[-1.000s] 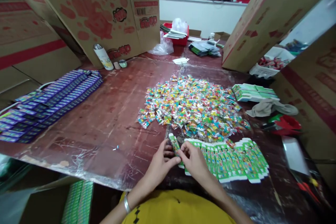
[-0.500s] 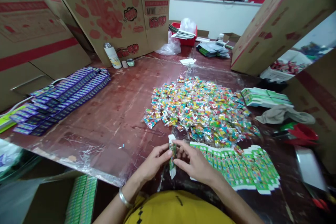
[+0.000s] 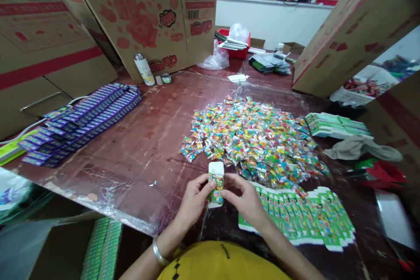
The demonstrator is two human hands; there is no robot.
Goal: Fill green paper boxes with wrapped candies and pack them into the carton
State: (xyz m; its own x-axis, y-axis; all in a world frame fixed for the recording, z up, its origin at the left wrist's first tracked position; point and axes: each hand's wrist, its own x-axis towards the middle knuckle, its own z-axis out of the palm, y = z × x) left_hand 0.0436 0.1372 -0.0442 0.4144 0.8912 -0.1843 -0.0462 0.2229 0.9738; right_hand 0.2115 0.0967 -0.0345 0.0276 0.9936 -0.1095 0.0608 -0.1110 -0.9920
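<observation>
A small green printed carton (image 3: 216, 186) with white end flaps stands upright in front of me, its broad face towards me. My left hand (image 3: 196, 194) pinches its left side, thumb on the front. On the right edge, my right hand (image 3: 244, 199) grips the same carton with thumb and fingers. Just beyond lies a heap of clear packets of colourful candy (image 3: 252, 140). Beside my right forearm, a row of flat green cartons (image 3: 302, 214) overlaps on the table (image 3: 144, 140). Whether anything is inside the held carton is hidden.
Rows of purple packs (image 3: 85, 122) lie at left, near a flask (image 3: 144, 70). Large cardboard boxes (image 3: 147, 22) wall the far left; another box (image 3: 341, 30) leans at right. A grey cloth (image 3: 362, 148) lies at right. An open box of green cartons (image 3: 101, 249) sits below the table edge.
The carton has gone from a thin, edge-on shape to an opened-out box with its printed face towards me. Both hands stay on it. The view has shifted slightly.
</observation>
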